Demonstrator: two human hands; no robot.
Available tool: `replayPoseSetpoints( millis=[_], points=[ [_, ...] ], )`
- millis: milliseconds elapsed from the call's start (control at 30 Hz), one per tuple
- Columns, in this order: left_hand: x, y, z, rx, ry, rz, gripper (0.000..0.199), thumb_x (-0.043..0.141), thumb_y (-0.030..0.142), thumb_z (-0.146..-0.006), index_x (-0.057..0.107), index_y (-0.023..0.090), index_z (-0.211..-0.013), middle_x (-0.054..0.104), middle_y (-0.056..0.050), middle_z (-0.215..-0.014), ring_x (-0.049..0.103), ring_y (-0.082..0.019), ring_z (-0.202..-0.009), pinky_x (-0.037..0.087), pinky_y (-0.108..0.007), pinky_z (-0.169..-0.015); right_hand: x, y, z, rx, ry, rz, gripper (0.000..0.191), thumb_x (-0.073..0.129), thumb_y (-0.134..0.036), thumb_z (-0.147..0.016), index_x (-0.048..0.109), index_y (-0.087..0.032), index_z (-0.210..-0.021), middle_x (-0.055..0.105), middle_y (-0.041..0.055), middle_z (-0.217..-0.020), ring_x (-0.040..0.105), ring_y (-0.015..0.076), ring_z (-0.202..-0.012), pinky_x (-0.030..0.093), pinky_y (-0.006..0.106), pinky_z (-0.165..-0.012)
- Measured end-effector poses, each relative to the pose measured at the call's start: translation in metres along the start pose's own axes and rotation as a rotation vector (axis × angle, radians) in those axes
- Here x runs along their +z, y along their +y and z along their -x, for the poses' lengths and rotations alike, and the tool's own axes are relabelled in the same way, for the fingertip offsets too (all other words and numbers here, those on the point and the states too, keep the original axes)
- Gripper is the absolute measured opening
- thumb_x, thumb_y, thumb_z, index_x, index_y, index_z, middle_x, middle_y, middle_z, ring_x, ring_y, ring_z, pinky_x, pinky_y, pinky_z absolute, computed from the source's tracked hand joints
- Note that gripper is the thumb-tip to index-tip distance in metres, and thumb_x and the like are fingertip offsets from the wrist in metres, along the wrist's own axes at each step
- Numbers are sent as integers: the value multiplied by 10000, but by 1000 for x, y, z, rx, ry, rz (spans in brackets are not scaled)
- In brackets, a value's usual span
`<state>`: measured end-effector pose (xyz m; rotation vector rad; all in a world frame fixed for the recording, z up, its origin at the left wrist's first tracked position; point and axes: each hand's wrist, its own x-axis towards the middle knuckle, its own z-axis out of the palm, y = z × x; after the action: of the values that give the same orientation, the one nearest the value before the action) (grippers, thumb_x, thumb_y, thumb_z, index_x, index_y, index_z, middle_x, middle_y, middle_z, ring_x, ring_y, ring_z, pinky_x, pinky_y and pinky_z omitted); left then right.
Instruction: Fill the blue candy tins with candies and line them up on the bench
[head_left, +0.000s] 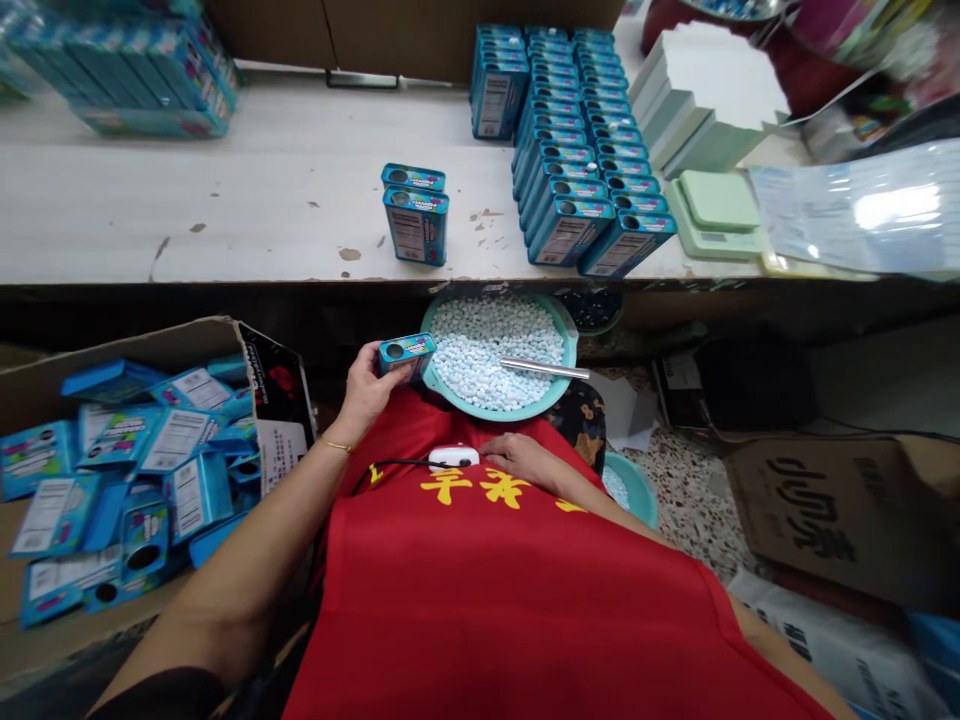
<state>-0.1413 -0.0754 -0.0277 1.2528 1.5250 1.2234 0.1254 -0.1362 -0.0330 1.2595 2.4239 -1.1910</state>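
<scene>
My left hand [369,388] grips a small blue tin [407,352], held upright beside the left rim of a teal bowl [568,345]. White and pale blue candies [487,355] fill the bowl, and a metal tube [544,368] lies across them with one end over the rim. My right hand [517,456] rests on the red apron [525,570], next to a small white device [453,457] with a black cable. Its fingertips are partly hidden, so whether it holds anything is unclear. Two blue tins [417,225] stand near the table's front edge.
Rows of blue tins [570,225] stand on the white table [285,200], beside white blocks [709,90] and a pale green scale [716,210]. More tins are bundled at back left [150,80]. An open carton [277,390] at left holds loose tins. A second teal bowl [643,492] is low at right.
</scene>
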Motion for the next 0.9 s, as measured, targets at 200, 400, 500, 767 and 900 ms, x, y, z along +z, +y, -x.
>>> replayPoseSetpoints(
  millis=[200,400,500,767,900],
  points=[
    [-13,-2,7,-5,27,-2,450,683,313,-602,525,160,-994,608,-19,-908,570,-152,-827,448,-286,-788,4,-9,-1,113,-4,-59,414,419,-288,-835,547,-201,-1219,657,62,-1057,599,203,-933,426,243,-760],
    [-24,-8,15,-38,54,45,476,696,319,-587,526,157,-1002,611,-28,-913,579,-162,-832,453,-302,-790,16,-18,-24,217,-91,14,620,433,-286,-820,262,-154,-1400,644,113,-1072,597,238,-942,428,278,-758],
    [-30,-13,19,-51,67,55,477,697,320,-586,528,162,-1004,612,-30,-923,578,-168,-849,450,-308,-804,22,-22,-42,242,-156,30,642,446,-293,-816,244,-136,-1404,592,146,-1165,568,265,-1016,425,308,-797],
    [-38,-19,20,-67,93,59,471,699,319,-591,534,165,-1004,616,-32,-928,579,-168,-847,449,-305,-799,22,-31,-48,112,-374,40,403,497,-326,-795,556,-296,-1193,600,59,-1174,558,262,-1047,433,329,-806],
    [-38,-17,20,-75,92,57,447,698,321,-599,541,168,-989,618,-25,-915,581,-162,-837,449,-305,-799,21,-28,-51,107,-436,42,409,469,-352,-812,540,-288,-1210,598,76,-1175,553,273,-1053,434,352,-811]
  ],
)
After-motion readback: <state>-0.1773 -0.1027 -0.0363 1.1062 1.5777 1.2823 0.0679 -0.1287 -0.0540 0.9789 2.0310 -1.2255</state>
